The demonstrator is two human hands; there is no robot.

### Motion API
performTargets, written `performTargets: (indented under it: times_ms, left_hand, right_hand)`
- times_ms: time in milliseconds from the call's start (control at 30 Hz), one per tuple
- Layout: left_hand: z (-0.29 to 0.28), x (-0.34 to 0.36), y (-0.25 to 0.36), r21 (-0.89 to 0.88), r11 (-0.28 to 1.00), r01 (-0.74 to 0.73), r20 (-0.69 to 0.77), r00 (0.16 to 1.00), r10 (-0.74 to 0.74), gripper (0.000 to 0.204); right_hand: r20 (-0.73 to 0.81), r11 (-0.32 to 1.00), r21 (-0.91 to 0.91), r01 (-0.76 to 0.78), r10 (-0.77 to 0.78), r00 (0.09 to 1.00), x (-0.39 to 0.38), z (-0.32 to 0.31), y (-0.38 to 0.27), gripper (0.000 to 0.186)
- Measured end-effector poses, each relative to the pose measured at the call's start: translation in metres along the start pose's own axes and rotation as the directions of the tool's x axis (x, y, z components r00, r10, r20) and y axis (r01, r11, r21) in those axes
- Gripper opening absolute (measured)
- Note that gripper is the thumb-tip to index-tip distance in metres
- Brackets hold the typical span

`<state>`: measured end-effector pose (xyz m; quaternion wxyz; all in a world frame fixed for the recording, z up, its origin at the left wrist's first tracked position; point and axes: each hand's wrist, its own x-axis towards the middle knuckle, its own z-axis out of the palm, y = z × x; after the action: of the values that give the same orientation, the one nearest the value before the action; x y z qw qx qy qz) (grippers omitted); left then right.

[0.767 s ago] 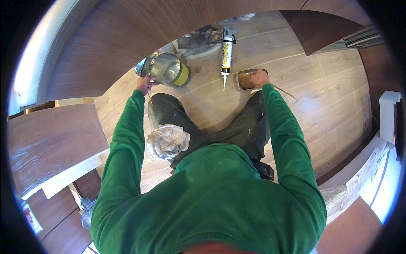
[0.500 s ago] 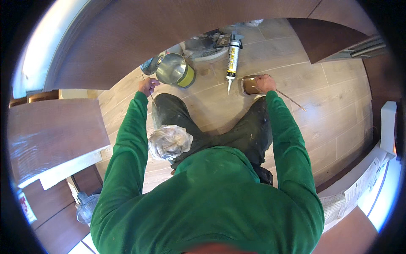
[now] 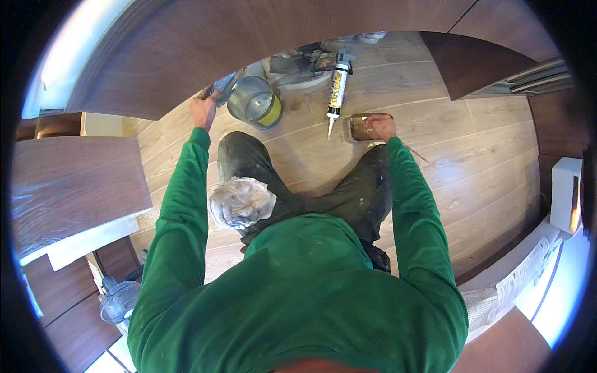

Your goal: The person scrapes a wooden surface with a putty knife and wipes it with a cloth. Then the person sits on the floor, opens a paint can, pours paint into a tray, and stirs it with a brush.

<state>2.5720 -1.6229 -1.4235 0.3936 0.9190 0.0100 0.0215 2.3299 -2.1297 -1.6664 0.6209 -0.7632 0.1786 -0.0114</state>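
Note:
My left hand [image 3: 203, 112] is closed at the edge of a tilted grey round lid [image 3: 234, 87], beside an open metal tin [image 3: 250, 99] with a yellow-green band. My right hand [image 3: 382, 127] is closed on a thin brown stick [image 3: 421, 156], whose rear end sticks out past the wrist. That hand is over a small shallow rectangular tray [image 3: 358, 129] on the floor; the stick's front end is hard to make out. Between tin and tray lies a caulking gun [image 3: 339, 87] with a white-nozzled cartridge. A crumpled whitish plastic-wrapped bundle [image 3: 241, 202] rests on my left thigh.
Brown panels [image 3: 267, 37] arch across the far side. A film-covered brown panel [image 3: 81, 183] stands at left, with a clear plastic container [image 3: 119, 301] below it. Dark scraps [image 3: 291, 65] lie behind the tin. Wood-look tiles [image 3: 460, 143] cover the floor; printed sheets [image 3: 528, 270] hang at right.
My left hand has moved up and left to the lid beside the tin; the thin stick seen in it before no longer shows. My right hand has shifted slightly over the tray, still holding its stick.

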Motion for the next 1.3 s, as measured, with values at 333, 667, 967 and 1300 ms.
performTargets:
  times_ms: [333, 667, 967, 1300]
  left_hand:
    - [0.04, -0.109, 0.035, 0.433, 0.843, -0.319, 0.239, 0.942, 0.234, 0.078]
    - [0.106, -0.138, 0.055, 0.547, 0.673, -0.497, 0.399, 0.862, 0.313, 0.08]
    - [0.154, -0.113, 0.018, 0.608, 0.578, -0.544, 0.513, 0.825, 0.238, 0.038]
    - [0.103, -0.073, -0.008, 0.565, 0.349, -0.748, 0.638, 0.664, 0.39, 0.042]
  right_hand:
    - [-0.065, 0.994, -0.093, -0.063, 0.058, 0.996, 0.002, 0.009, -0.004, 0.032]
    - [0.008, 0.904, -0.428, -0.012, 0.018, 1.0, 0.015, 0.01, 0.035, 0.027]
    - [-0.094, 0.921, -0.385, -0.067, 0.033, 0.995, 0.005, 0.006, 0.01, 0.029]
    - [-0.039, 0.913, 0.16, -0.376, 0.387, 0.921, -0.017, 0.006, -0.066, 0.028]
